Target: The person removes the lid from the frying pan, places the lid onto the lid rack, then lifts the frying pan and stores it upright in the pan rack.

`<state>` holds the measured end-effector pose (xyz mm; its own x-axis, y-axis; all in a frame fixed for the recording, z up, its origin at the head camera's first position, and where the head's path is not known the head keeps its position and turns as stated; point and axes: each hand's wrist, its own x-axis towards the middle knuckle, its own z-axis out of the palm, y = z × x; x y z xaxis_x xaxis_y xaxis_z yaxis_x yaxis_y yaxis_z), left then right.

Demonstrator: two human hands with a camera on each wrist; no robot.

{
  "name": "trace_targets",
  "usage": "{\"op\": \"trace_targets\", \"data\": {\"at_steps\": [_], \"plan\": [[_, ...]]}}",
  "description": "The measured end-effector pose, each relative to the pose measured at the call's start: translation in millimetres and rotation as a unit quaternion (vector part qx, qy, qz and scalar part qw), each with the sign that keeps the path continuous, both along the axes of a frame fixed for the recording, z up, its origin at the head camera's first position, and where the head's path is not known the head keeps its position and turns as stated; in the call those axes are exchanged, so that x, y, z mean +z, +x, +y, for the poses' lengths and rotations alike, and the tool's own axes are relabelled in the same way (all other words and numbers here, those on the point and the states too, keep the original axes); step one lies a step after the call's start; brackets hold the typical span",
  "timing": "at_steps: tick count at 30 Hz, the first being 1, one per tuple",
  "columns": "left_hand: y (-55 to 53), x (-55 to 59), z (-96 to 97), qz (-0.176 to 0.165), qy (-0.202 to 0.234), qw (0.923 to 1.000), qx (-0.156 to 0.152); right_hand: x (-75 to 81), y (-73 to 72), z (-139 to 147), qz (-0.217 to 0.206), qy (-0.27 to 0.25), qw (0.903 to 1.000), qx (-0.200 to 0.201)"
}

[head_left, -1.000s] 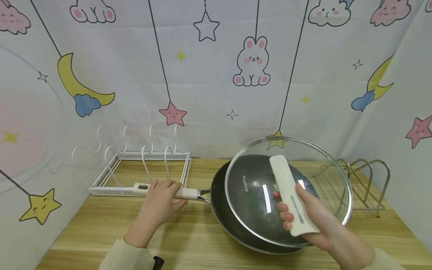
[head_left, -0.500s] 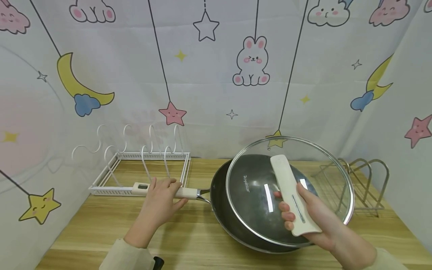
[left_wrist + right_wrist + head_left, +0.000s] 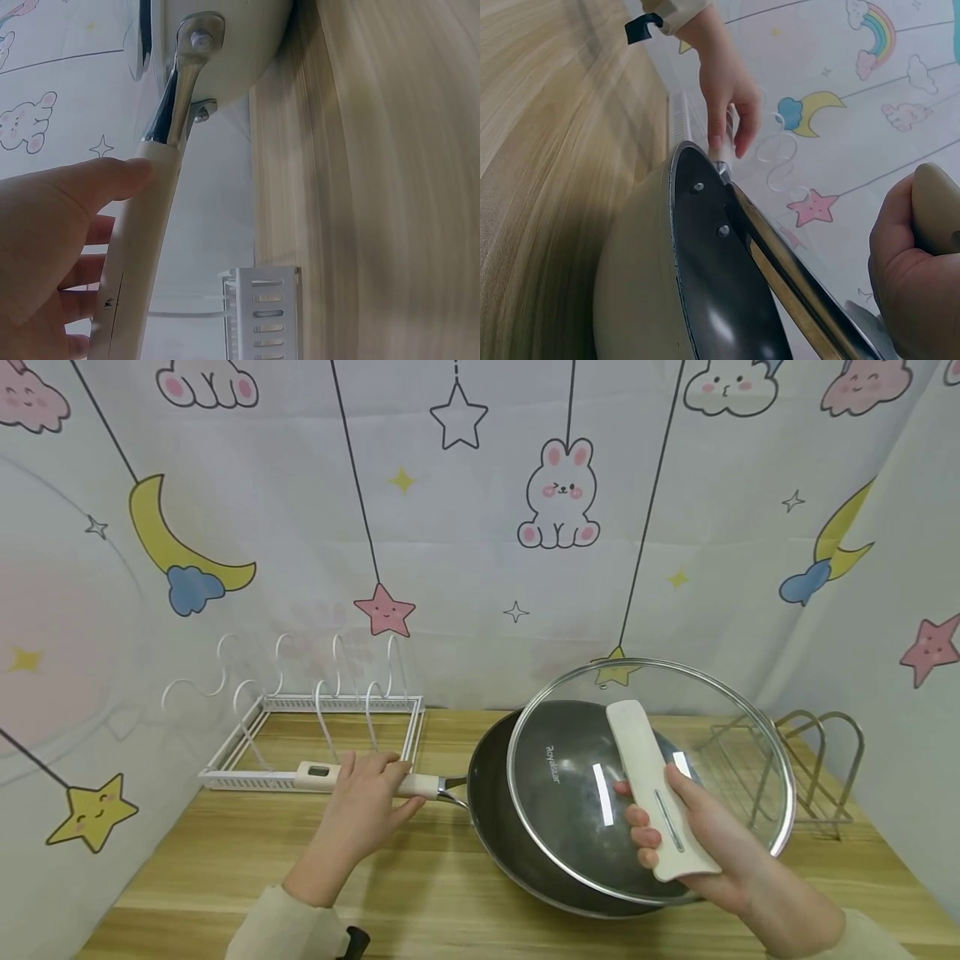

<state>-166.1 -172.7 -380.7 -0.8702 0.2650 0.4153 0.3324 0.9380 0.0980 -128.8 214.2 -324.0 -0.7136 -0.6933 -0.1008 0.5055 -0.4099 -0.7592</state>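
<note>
A frying pan (image 3: 491, 818) with a dark inside and cream outside stands on the wooden table. Its cream handle (image 3: 422, 786) points left, across the front of a white rack. My left hand (image 3: 366, 802) holds that handle from above; the left wrist view shows the thumb (image 3: 112, 180) on one side and fingers on the other. Tilted over the pan is a clear glass lid (image 3: 573, 827) with a metal rim and "Royalstar" lettering. My right hand (image 3: 723, 847) grips the lid's long cream handle (image 3: 633, 743). In the right wrist view, a gap separates the lid's rim from part of the pan.
The white wire rack (image 3: 247, 781) with curved dividers stands at the back left. A metal rack (image 3: 825, 818) with looped bars is at the right, partly seen through the lid. Behind the table (image 3: 420, 893) hangs a printed curtain (image 3: 465, 527).
My right hand and the lid have drifted slightly to the right, showing a little more of the pan's left inside. The left hand and the pan stay nearly where they were.
</note>
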Motion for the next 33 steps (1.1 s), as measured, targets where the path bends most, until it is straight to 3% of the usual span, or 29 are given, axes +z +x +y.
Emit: {"op": "trace_targets", "data": {"at_steps": [33], "plan": [[0.7, 4.5, 11.6, 0.000, 0.011, 0.9997, -0.022, 6.3, 0.8, 12, 0.012, -0.035, 0.9988, 0.032]]}}
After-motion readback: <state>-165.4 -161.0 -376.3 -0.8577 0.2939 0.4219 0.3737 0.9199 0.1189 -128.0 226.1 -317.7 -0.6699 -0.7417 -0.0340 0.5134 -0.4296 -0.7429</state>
